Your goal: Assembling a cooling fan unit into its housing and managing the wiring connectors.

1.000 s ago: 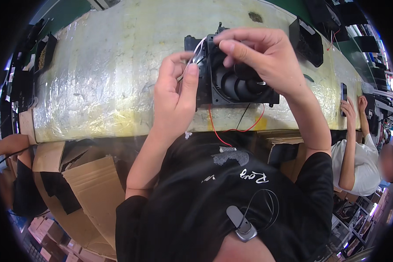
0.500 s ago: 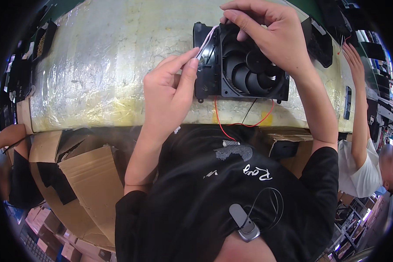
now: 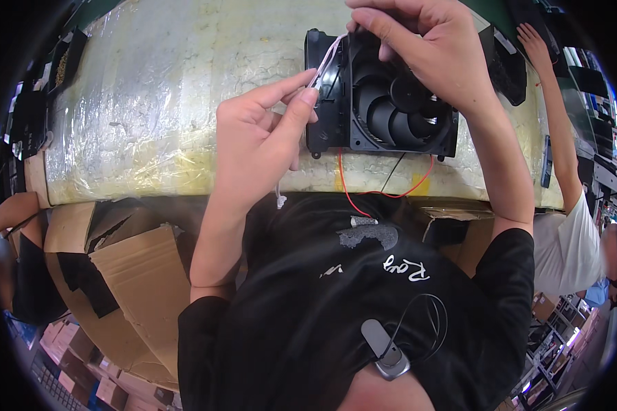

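Note:
A black cooling fan (image 3: 397, 103) in a square frame sits on a black plastic housing (image 3: 325, 130) at the table's near edge. My left hand (image 3: 267, 127) pinches thin white wires (image 3: 331, 55) between thumb and forefinger over the housing's left side. Below that hand dangles a small white connector (image 3: 280, 201). My right hand (image 3: 425, 48) is closed at the fan's upper left corner, thumb against forefinger, where the wires reach its fingertips. A red wire (image 3: 346, 181) runs from the housing's near side toward my shirt, and another loops back to its right.
The table (image 3: 151, 123) is wrapped in clear film. Black bins stand at its far left (image 3: 68, 61) and right (image 3: 509, 68). An open cardboard box (image 3: 144, 267) is below the left edge. Co-workers' arms show at left (image 3: 20, 212) and right (image 3: 555, 116).
My left hand has drawn slightly left and nearer, and the white connector now hangs in plain sight below it. The co-worker's arm on the right has reached farther out.

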The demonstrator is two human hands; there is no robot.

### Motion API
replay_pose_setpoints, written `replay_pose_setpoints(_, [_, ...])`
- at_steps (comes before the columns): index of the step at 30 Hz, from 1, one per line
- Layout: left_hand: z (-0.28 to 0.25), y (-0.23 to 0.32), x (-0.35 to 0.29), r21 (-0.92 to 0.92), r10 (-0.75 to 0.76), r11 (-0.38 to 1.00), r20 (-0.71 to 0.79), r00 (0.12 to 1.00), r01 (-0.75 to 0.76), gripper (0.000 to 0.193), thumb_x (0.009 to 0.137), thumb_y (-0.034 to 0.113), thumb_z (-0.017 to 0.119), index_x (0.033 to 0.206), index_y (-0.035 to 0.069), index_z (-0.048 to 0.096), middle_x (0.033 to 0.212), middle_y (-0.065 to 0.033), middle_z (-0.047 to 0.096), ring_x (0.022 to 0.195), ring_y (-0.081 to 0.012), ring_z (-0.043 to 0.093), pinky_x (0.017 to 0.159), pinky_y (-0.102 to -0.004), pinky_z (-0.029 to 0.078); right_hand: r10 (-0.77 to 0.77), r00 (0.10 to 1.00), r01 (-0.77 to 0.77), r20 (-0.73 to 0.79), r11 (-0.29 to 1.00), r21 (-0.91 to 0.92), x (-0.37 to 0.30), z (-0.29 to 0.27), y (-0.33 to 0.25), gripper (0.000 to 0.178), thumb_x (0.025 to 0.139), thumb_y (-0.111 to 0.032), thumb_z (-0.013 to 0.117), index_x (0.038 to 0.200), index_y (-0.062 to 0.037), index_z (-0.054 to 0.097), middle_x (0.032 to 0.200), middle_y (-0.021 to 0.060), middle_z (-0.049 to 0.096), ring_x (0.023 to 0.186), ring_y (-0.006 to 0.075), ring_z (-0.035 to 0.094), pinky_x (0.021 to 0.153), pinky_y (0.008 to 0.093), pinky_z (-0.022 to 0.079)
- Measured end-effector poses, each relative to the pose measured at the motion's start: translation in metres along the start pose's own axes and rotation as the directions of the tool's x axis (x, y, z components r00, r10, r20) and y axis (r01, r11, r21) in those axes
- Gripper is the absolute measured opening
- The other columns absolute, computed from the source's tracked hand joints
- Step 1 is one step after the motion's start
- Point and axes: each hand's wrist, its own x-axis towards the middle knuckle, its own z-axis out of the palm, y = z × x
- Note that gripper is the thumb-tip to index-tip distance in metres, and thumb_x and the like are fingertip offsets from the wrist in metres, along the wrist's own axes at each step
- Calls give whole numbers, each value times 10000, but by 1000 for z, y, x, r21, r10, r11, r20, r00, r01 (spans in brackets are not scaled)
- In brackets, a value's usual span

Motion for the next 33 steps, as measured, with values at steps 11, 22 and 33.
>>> replay_pose_setpoints(11, [-5, 2, 5, 41, -12, 999, 31, 999, 10, 276, 948, 75, 627, 1192, -51, 650, 782, -61, 638, 452, -45, 513, 392, -191, 375, -16, 999, 19, 42, 998, -65, 4, -2, 0, 179, 914, -66, 660, 1030, 61, 707, 821, 56, 709, 621, 63, 579, 558, 216, 467])
replay_pose_setpoints(22, [-6, 13, -19, 123, -161, 983, 191, 968, 139, 351, 990, 102, 562, 1304, -54, 566, 750, -39, 655, 643, -53, 603, 597, -205, 512, -387, 901, 434, 196, 823, -367, -26, 18, 13, 125, 849, -69, 697, 958, -21, 735, 1026, 91, 670, 791, 197, 647, 687, 284, 498])
replay_pose_setpoints(33, [3, 10, -12, 632, 262, 695, 221, 939, -343, 376, 895, 57, 608, 1268, 14, 591, 880, -201, 612, 779, -387, 610, 669, -422, 482, -335, 915, 403, 225, 786, -468, -13, 11, 0, 94, 812, -95, 664, 844, -27, 720, 1060, 122, 668, 839, 310, 653, 729, 379, 515])
